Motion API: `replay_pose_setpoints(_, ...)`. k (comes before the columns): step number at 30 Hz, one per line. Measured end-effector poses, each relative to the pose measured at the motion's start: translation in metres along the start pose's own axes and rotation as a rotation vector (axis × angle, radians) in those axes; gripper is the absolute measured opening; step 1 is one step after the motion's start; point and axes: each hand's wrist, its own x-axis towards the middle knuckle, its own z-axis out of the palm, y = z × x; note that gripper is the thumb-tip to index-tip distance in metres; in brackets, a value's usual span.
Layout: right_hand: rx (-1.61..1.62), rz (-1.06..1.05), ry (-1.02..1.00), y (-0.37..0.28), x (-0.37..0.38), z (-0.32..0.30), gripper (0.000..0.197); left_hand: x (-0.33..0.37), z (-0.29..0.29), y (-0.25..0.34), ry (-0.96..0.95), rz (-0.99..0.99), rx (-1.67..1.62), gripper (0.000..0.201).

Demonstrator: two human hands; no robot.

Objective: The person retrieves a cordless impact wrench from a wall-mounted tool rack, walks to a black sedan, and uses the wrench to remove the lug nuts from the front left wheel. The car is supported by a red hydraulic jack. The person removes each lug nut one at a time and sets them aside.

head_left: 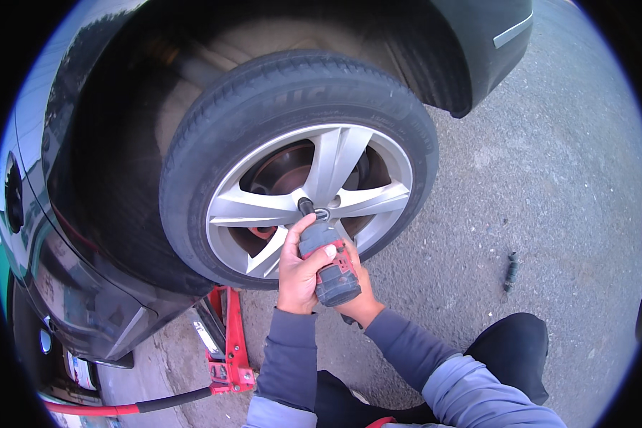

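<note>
A red and black cordless impact wrench (335, 274) points at the hub of a silver five-spoke wheel (333, 160). Its black socket (305, 206) sits at a lug position just left of the center cap, though whether a nut is inside cannot be seen. Wrapped along the left side of the tool's body is my left hand (297, 271), thumb across the top. My right hand (364, 289) is mostly behind the tool, closed around its handle, fingers partly hidden. The black tire (200, 150) surrounds the wheel, within the dark car's wheel arch.
A red floor jack (235, 342) stands below the car body (93, 278), left of my forearms, its long handle (100, 409) reaching left. On the grey asphalt (464, 214) to the right lies a small dark cylindrical piece (511, 272). My knee (510, 349) is at lower right.
</note>
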Motion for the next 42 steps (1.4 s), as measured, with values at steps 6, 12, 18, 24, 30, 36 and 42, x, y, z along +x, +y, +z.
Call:
replay_pose_setpoints(6,-0.022,0.05,-0.046,0.004,0.0,-0.004,0.107,0.001,-0.005,-0.003,-0.014,0.009,-0.006,0.07)
replay_pose_setpoints(12,-0.004,-0.02,-0.053,-0.002,0.002,-0.009,0.106,0.0,-0.008,-0.004,-0.004,0.009,0.006,0.069)
replay_pose_setpoints(18,-0.034,-0.01,-0.089,-0.002,0.005,-0.017,0.106,0.002,-0.006,-0.005,-0.013,0.012,-0.024,0.069)
replay_pose_setpoints(24,-0.04,-0.038,-0.061,0.005,0.002,-0.009,0.106,-0.001,-0.006,-0.005,-0.004,0.01,-0.037,0.068)
replay_pose_setpoints(30,-0.051,-0.076,-0.053,0.007,0.003,-0.011,0.107,0.001,-0.006,-0.006,-0.011,0.011,-0.04,0.069)
replay_pose_setpoints(36,-0.056,-0.089,-0.046,0.007,0.003,-0.01,0.106,0.0,-0.005,-0.006,-0.006,0.014,-0.038,0.068)
replay_pose_setpoints(42,-0.067,-0.072,-0.059,0.005,0.004,-0.012,0.103,0.001,-0.006,-0.006,-0.02,0.009,-0.052,0.068)
